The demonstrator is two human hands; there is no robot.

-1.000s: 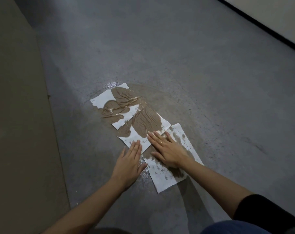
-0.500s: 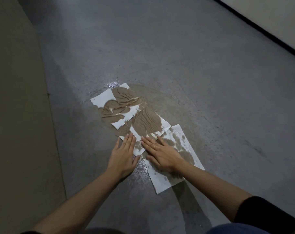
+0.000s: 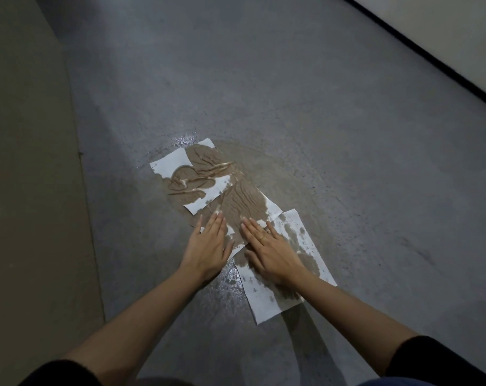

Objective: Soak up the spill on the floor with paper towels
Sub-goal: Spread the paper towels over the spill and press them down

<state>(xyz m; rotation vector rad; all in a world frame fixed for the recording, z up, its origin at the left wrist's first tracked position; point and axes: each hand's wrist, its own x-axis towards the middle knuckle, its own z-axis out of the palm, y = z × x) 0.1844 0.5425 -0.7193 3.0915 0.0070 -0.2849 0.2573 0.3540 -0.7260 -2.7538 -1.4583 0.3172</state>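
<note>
Here your left hand (image 3: 208, 247) and right hand (image 3: 269, 250) press flat, fingers straight, on the paper towels (image 3: 236, 207), whose chain runs away up-left across the spill (image 3: 275, 174).

At the centre of the frame we see three paper towels (image 3: 267, 299) lying in a diagonal row on the grey floor (image 3: 264, 79), overlapping and soaked brown in large patches. A brown spill (image 3: 267, 168) spreads past them toward the right. We see the left hand (image 3: 208, 246) flat, fingers straight, on the middle towel's lower edge, and the right hand (image 3: 269, 250), wearing a ring (image 3: 261, 237), pressing flat just beside it. Wet droplets (image 3: 228, 285) glisten below the left hand.
</note>
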